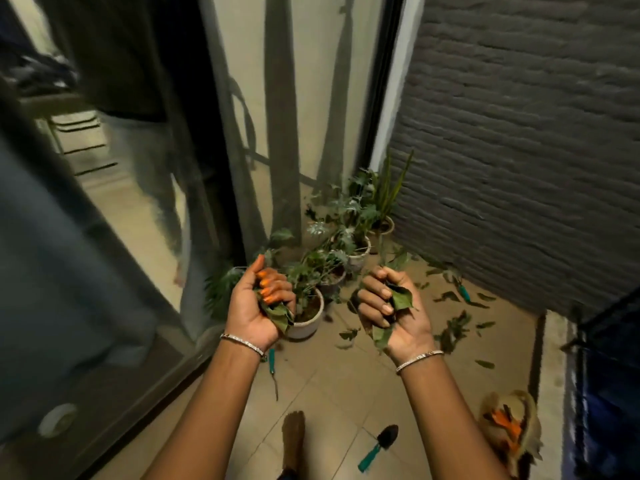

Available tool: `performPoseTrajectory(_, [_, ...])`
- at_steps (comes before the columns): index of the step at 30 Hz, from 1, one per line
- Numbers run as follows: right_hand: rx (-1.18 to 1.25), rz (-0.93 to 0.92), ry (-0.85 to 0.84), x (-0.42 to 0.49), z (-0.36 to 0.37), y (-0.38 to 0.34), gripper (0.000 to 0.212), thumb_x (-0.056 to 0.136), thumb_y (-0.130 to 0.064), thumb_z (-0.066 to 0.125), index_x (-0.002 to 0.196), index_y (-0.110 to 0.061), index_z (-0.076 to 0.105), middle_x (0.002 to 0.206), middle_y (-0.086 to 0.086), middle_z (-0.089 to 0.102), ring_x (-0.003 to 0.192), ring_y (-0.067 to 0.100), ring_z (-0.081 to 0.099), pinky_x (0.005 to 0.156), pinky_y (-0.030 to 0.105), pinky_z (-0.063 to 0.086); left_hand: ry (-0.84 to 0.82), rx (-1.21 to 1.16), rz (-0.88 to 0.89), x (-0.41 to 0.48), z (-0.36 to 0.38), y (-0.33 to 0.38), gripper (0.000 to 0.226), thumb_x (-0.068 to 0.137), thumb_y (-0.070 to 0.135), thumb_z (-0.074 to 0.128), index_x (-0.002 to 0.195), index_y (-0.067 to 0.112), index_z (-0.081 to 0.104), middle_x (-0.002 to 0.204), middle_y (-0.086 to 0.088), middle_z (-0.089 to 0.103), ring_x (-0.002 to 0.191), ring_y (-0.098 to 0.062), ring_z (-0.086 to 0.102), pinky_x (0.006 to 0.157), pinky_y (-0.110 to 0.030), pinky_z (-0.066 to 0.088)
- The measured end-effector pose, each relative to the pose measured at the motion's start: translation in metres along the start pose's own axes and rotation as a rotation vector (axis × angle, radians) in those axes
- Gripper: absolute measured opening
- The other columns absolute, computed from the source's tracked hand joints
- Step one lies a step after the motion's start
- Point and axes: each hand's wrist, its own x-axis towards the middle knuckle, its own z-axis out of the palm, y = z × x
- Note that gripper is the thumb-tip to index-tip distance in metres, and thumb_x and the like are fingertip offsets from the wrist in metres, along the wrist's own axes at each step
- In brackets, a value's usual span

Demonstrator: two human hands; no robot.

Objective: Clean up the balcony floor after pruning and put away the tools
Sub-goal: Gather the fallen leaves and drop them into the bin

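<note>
Left hand (258, 304) and right hand (391, 311) each clutch pruned leaves (398, 299); more litter the floor (329, 386) near a trowel (379, 445).

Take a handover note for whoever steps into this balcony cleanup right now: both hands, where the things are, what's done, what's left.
Left hand grips a bunch of cut leaves. Right hand grips a second bunch.
Loose leaves lie on the floor tiles towards the brick wall.
Tools on the floor: black trowel, a teal-handled tool below the left wrist, another teal tool by the wall.
Done: two handfuls gathered.
Left: get rid of these, pick up the remaining leaves, put away all three tools.
</note>
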Motion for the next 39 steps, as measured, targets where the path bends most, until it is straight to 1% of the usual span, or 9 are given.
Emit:
performPoseTrajectory(17, [-0.238, 0.733, -0.057, 0.028, 0.127, 0.365, 0.021, 0.095, -0.02, 0.044, 0.082, -0.01, 0.057, 0.058, -0.003, 0.035, 0.039, 0.008, 0.033, 0.033, 0.018, 0.021, 0.21, -0.273, 0.759, -0.37, -0.125, 0.147, 0.034, 0.091, 0.033, 0.059, 0.062, 0.021, 0.045, 0.055, 0.01, 0.035, 0.039, -0.004, 0.036, 0.036, -0.018, 0.033])
performPoseTrajectory(25, [-0.236, 1.025, -0.091, 0.009, 0.154, 0.587, 0.02, 0.093, -0.019, 0.044, 0.08, -0.01, 0.056, 0.059, -0.001, 0.037, 0.041, 0.009, 0.034, 0.034, 0.019, 0.022, 0.497, -0.403, 1.077, -0.561, -0.226, 0.215, 0.036, 0.092, 0.028, 0.059, 0.06, 0.022, 0.042, 0.05, 0.008, 0.04, 0.04, -0.006, 0.042, 0.037, -0.018, 0.037])
performPoseTrajectory(31, [-0.365, 1.176, 0.032, -0.014, 0.143, 0.693, 0.019, 0.092, -0.019, 0.047, 0.079, -0.01, 0.058, 0.06, 0.001, 0.038, 0.043, 0.011, 0.036, 0.036, 0.019, 0.02, 0.838, -0.376, 1.086, -0.636, -0.271, 0.237, 0.043, 0.091, 0.022, 0.05, 0.049, 0.011, 0.051, 0.038, -0.001, 0.05, 0.029, -0.012, 0.05, 0.034, -0.016, 0.044])
performPoseTrajectory(32, [-0.406, 1.199, 0.054, -0.016, 0.138, 0.707, 0.019, 0.092, -0.019, 0.048, 0.079, -0.01, 0.058, 0.06, 0.001, 0.039, 0.044, 0.011, 0.036, 0.036, 0.019, 0.021, 0.861, -0.369, 1.088, -0.641, -0.28, 0.241, 0.047, 0.092, 0.02, 0.046, 0.047, 0.009, 0.053, 0.04, -0.002, 0.052, 0.03, -0.012, 0.051, 0.043, -0.013, 0.049])
performPoseTrajectory(33, [-0.455, 1.218, 0.079, -0.018, 0.133, 0.718, 0.018, 0.092, -0.019, 0.049, 0.079, -0.01, 0.058, 0.06, 0.001, 0.039, 0.044, 0.011, 0.037, 0.036, 0.019, 0.021, 0.89, -0.363, 1.094, -0.644, -0.284, 0.245, 0.054, 0.096, 0.02, 0.042, 0.045, 0.01, 0.053, 0.043, -0.002, 0.054, 0.033, -0.011, 0.051, 0.064, -0.007, 0.051])
performPoseTrajectory(34, [-0.514, 1.239, 0.11, -0.019, 0.125, 0.733, 0.017, 0.091, -0.019, 0.049, 0.079, -0.011, 0.058, 0.059, 0.001, 0.041, 0.043, 0.011, 0.037, 0.035, 0.018, 0.02, 0.921, -0.375, 1.104, -0.648, -0.293, 0.25, 0.06, 0.101, 0.02, 0.038, 0.044, 0.012, 0.054, 0.046, -0.001, 0.054, 0.036, -0.01, 0.05, 0.087, -0.007, 0.043])
performPoseTrajectory(35, [-0.583, 1.26, 0.136, -0.019, 0.116, 0.746, 0.017, 0.092, -0.019, 0.049, 0.08, -0.011, 0.058, 0.059, 0.002, 0.042, 0.043, 0.012, 0.038, 0.035, 0.017, 0.02, 0.947, -0.379, 1.094, -0.651, -0.313, 0.258, 0.066, 0.102, 0.021, 0.036, 0.04, 0.012, 0.054, 0.043, 0.001, 0.053, 0.035, -0.01, 0.049, 0.094, -0.009, 0.037])
performPoseTrajectory(37, [-0.725, 1.304, 0.167, -0.017, 0.093, 0.776, 0.017, 0.093, -0.019, 0.049, 0.081, -0.012, 0.059, 0.06, 0.002, 0.046, 0.043, 0.012, 0.039, 0.036, 0.016, 0.022, 0.982, -0.41, 1.07, -0.654, -0.381, 0.273, 0.069, 0.101, 0.02, 0.036, 0.035, 0.011, 0.053, 0.037, 0.0, 0.049, 0.032, -0.011, 0.047, 0.065, -0.008, 0.049])
performPoseTrajectory(39, [-0.858, 1.347, 0.178, -0.015, 0.066, 0.806, 0.016, 0.094, -0.019, 0.05, 0.084, -0.011, 0.061, 0.062, 0.003, 0.049, 0.044, 0.012, 0.04, 0.036, 0.017, 0.024, 1.016, -0.402, 1.01, -0.654, -0.437, 0.284, 0.048, 0.098, 0.024, 0.043, 0.054, 0.013, 0.06, 0.042, -0.001, 0.048, 0.038, -0.014, 0.048, 0.044, -0.017, 0.047])
